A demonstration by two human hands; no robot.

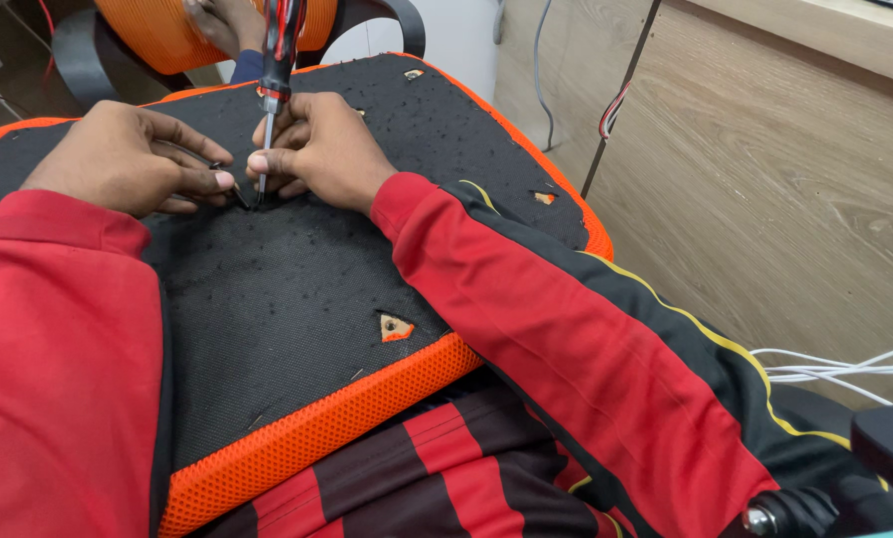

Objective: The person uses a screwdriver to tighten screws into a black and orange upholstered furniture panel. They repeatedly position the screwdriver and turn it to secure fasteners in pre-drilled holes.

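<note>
The step in hand looks like driving or loosening a small fastener in the underside of an orange mesh seat cushion with a black fabric bottom panel [287, 299], which lies upside down across the person's lap. The right hand [317, 149] is clenched around the metal shaft of a red-and-black-handled screwdriver [275, 75], held upright with its tip pressed into the black panel. The left hand [128, 159] pinches a small dark part [229, 189] just beside the tip, its fingers closed on it; what the part is cannot be told. The next move, as I judge it, calls for keeping the driver upright and seated while the left fingers steady the part. Small triangular cut-outs [397, 327] showing orange and wood dot the panel. Beyond the cushion another person's hand [222, 22] rests on an orange mesh chair back [152, 35]. To the right stands a pale wood-grain panel [765, 199], with white cables [835, 364] near it.
</note>
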